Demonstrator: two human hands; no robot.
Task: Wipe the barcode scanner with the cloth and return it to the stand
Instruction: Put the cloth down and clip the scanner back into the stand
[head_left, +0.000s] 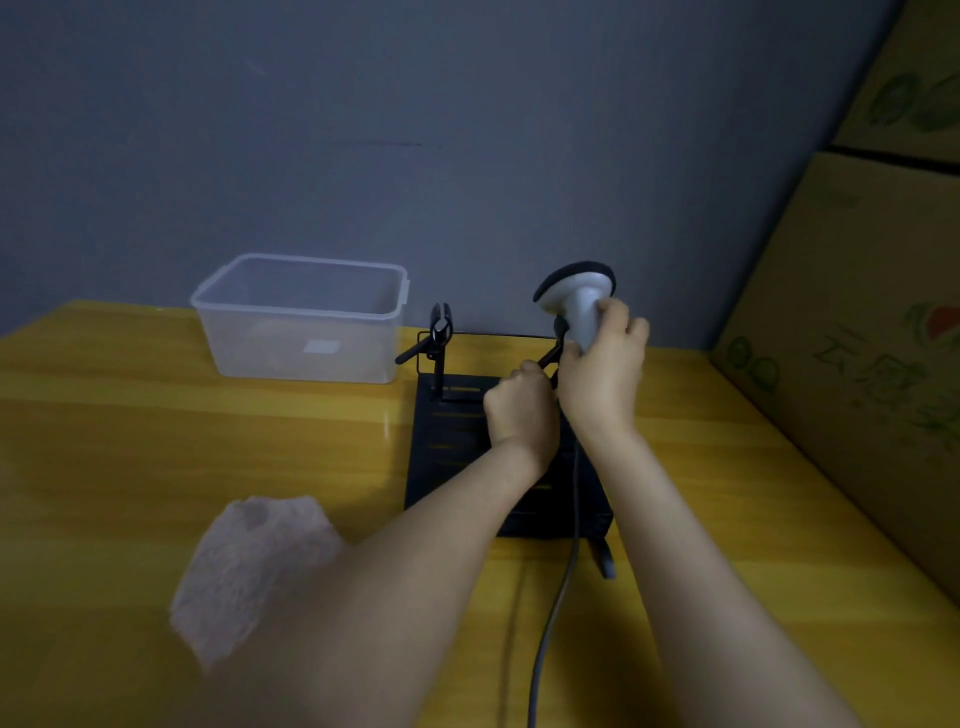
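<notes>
My right hand (602, 364) grips the handle of the grey barcode scanner (574, 291), holding it upright above the right side of the black stand (447, 452). The scanner's grey cable (558, 597) hangs down toward me. My left hand (519, 405) is closed around the stand's right clamp arm, just below the scanner; the clamp itself is mostly hidden by both hands. A second black clamp (440, 325) stands free at the stand's back left. The pinkish cloth (249, 561) lies crumpled on the yellow table (130, 441) at the front left, partly under my left forearm.
A clear plastic box (301, 317) sits at the back left of the table by the grey wall. Stacked cardboard cartons (872, 312) line the right side. A small dark object (605, 564) lies just in front of the stand.
</notes>
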